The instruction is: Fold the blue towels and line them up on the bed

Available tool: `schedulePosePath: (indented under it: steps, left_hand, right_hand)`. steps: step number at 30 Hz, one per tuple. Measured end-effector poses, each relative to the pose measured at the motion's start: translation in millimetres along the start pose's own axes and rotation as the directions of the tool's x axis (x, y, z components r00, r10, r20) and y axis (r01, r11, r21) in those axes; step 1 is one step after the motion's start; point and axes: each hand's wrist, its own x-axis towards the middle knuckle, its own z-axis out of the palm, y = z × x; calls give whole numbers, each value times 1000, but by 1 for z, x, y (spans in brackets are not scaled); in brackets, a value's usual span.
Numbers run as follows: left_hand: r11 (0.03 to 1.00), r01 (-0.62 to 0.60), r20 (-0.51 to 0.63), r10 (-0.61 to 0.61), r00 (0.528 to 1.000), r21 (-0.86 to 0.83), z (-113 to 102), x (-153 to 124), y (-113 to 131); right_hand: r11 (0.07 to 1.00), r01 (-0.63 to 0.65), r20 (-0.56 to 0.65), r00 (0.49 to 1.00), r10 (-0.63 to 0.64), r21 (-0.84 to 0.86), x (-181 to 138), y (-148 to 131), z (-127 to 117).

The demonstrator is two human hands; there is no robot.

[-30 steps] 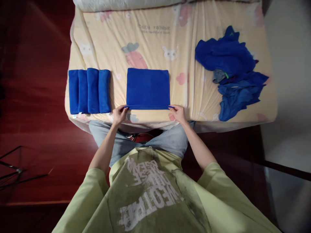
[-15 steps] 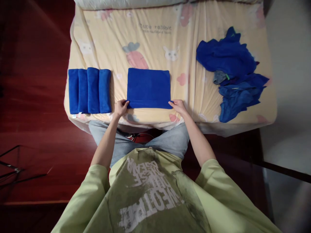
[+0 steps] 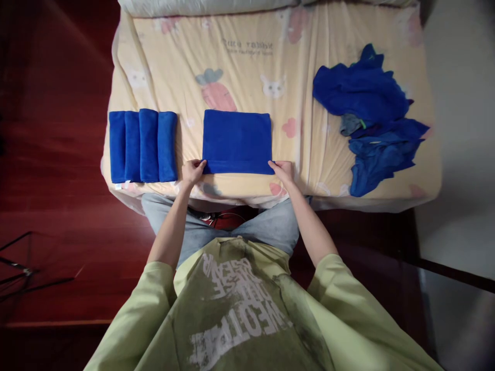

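Observation:
A blue towel (image 3: 237,136) lies flat as a rectangle on the bed in front of me, a narrow strip marked off along its near edge. My left hand (image 3: 193,171) pinches its near left corner between thumb and fingers. At the near right corner, my right hand (image 3: 283,170) has the same kind of pinch. To the left, several rolled or folded blue towels (image 3: 148,146) lie side by side, with small white tags at their near ends. Over on the right is a crumpled heap of blue cloths (image 3: 363,95), with a bit of grey fabric in it.
The bed (image 3: 247,82) has a yellowish sheet printed with carrots and rabbits. Pale bedding (image 3: 209,6) runs along its far edge. A black stand's legs (image 3: 27,270) rest on the red-brown floor at left. A pale wall (image 3: 460,129) stands on the right.
Almost nothing differs. Both hands keep their pinch on the towel's near corners, and the towel lies in the same place; the view has shifted very slightly.

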Motion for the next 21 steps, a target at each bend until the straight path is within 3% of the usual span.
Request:
schedulePosePath:
  steps: [5,21]
  left_hand:
    - [998,54,-42,-54,998,-12,5,1,1]
    - [999,27,-114,-29,993,-19,9,-8,2]
  right_hand:
    - [1000,-26,-18,999,26,10,1,2,2]
    - [997,-22,-65,998,17,-81,-8,-12,-2]
